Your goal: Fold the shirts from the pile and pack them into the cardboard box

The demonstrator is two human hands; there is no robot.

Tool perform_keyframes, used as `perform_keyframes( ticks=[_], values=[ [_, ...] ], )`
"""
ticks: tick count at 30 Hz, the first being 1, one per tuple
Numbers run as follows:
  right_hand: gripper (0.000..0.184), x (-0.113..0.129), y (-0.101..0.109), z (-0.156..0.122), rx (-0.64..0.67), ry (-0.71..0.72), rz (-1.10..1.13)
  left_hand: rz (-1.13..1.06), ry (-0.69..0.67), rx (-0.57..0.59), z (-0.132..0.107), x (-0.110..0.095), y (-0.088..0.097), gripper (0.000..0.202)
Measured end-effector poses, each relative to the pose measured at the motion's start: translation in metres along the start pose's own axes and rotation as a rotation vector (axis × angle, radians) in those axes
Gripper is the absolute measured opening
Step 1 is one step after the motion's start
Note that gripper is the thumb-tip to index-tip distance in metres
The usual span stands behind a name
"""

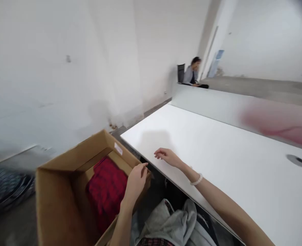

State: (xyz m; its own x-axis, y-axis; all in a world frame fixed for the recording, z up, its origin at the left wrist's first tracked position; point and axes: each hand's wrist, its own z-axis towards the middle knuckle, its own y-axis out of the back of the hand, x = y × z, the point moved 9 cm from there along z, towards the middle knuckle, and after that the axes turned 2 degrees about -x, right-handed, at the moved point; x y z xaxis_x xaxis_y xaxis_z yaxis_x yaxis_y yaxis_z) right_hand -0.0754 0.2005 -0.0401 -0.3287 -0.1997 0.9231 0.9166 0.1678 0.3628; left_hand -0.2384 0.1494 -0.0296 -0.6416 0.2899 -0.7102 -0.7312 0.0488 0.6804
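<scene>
My left hand (137, 179) is at the near right corner of an open cardboard box (55, 201), its fingers loosely bent and nothing visible in them. Whether it touches the box's rim I cannot tell. Inside the box lies a red and dark checked garment (107, 189), seemingly folded. Over the left edge of a white table (217, 153) hovers my right hand (167, 157), empty, with relaxed, slightly curled fingers and a pale bead bracelet (197, 180) on the wrist.
A low partition (204, 100) runs along the table's far side, with a blurred red shape on it at the right. Beyond it sits a person (190, 75) on a chair. A dark patterned bundle (10, 188) lies left of the box. A round cable grommet (297, 160) is set in the tabletop.
</scene>
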Motion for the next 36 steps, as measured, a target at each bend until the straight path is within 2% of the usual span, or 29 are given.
perform_keyframes(
  ticks=[3,6,8,10,13,17,19,21,24,27,31,33,36],
  values=[
    [0.021,-0.021,0.08,-0.056,-0.222,-0.085,-0.142,-0.069,-0.104,0.109,0.017,-0.035,-0.041,0.032],
    [0.024,-0.034,0.15,-0.135,-0.471,-0.125,-0.416,-0.086,-0.2,0.234,0.028,-0.069,-0.087,0.034],
    [0.026,-0.039,0.185,-0.196,-0.619,-0.159,-0.567,-0.093,-0.27,0.323,0.031,-0.094,-0.117,0.034],
    [0.027,-0.043,0.212,-0.261,-0.753,-0.218,-0.673,-0.107,-0.347,0.414,0.032,-0.122,-0.147,0.034],
    [0.027,-0.044,0.236,-0.366,-0.955,-0.37,-0.814,-0.154,-0.491,0.552,0.024,-0.168,-0.189,0.032],
    [0.029,-0.04,0.241,-0.503,-1.2,-0.613,-0.943,-0.169,-0.645,0.693,0.002,-0.225,-0.243,0.03],
    [0.03,-0.036,0.239,-0.56,-1.302,-0.719,-0.976,-0.184,-0.726,0.74,-0.012,-0.251,-0.27,0.028],
    [0.031,-0.032,0.244,-0.604,-1.38,-0.808,-0.992,-0.232,-0.82,0.773,-0.028,-0.276,-0.295,0.027],
    [0.032,-0.025,0.274,-0.648,-1.456,-0.898,-1.011,-0.295,-0.903,0.804,-0.05,-0.304,-0.326,0.027],
    [0.034,-0.019,0.33,-0.674,-1.51,-0.953,-1.042,-0.313,-0.915,0.799,-0.06,-0.314,-0.344,0.028],
    [0.026,-0.023,0.401,-0.693,-1.577,-1.067,-1.055,-0.339,-0.879,0.773,-0.057,-0.309,-0.346,0.026],
    [0.024,-0.029,0.421,-0.698,-1.584,-1.135,-1.026,-0.351,-0.84,0.771,-0.053,-0.306,-0.345,0.025],
    [0.022,-0.032,0.436,-0.698,-1.538,-1.196,-0.974,-0.342,-0.818,0.765,-0.049,-0.306,-0.345,0.025]
  ],
)
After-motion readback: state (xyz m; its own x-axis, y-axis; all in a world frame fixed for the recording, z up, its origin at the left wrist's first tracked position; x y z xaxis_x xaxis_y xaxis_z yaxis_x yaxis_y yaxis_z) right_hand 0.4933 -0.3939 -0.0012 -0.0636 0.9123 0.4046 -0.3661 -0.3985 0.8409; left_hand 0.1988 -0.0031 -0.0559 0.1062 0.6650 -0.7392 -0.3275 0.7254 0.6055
